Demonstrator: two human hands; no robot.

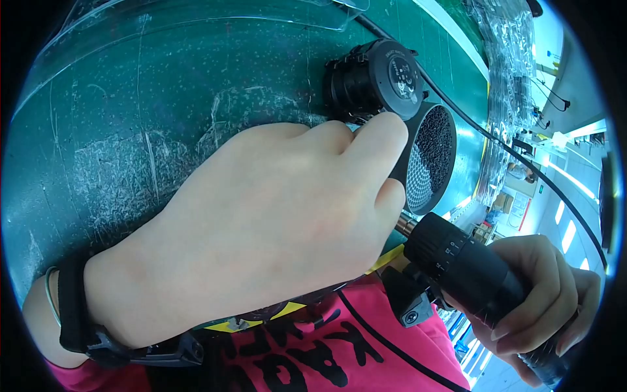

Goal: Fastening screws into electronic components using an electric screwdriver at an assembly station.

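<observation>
My left hand (281,202) reaches across the middle with its fingers curled closed. Whatever its fingertips pinch is hidden behind the knuckles. In my right hand (539,300), the fingers wrap round a black electric screwdriver (467,264) with a scale on its collar. Its metal shank (405,224) points up and left and disappears behind my left hand. Just beyond my left fingers sits a black round housing (372,78) with a disc-shaped end. Beside it, a dark round cup (431,160) shows a dotted grey surface and a mass of small black pieces.
A scuffed green work surface (144,117) spreads under my left arm. A black cable (464,117) curves along the right side. Clear plastic wrap (499,91) hangs at the upper right, and a transparent sheet edge (196,16) crosses the top.
</observation>
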